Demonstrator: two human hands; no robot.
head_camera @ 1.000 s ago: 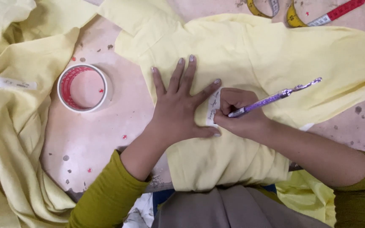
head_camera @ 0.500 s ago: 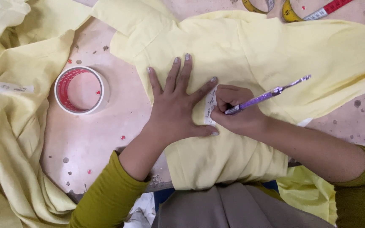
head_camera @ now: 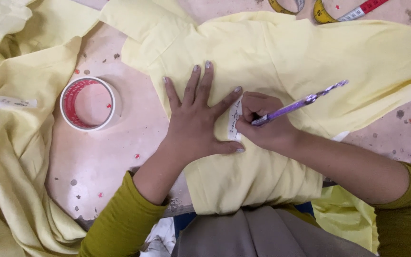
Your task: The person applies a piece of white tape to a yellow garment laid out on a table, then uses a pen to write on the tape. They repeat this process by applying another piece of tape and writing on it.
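Yellow cloth (head_camera: 281, 62) lies spread across the worktable (head_camera: 120, 157), reaching from the near edge to the far edge, w/ more of it heaped along the left edge. Left hand (head_camera: 196, 121) is flat on the cloth, fingers spread wide, gripping nothing, thumb beside a small white label (head_camera: 234, 119). Right hand (head_camera: 265, 126) is clenched round a purple pen (head_camera: 300, 102), tip at the label, which sits mid-cloth between both hands. Risks, as I judge them: soft cloth under the label could give, so the pen wobbles or ink bleeds through; if the flat hand eases off, label and cloth could creep. Tape roll (head_camera: 88, 103) sits left of the cloth, tape measure (head_camera: 338, 12) at the far edge, both well apart from the hands.
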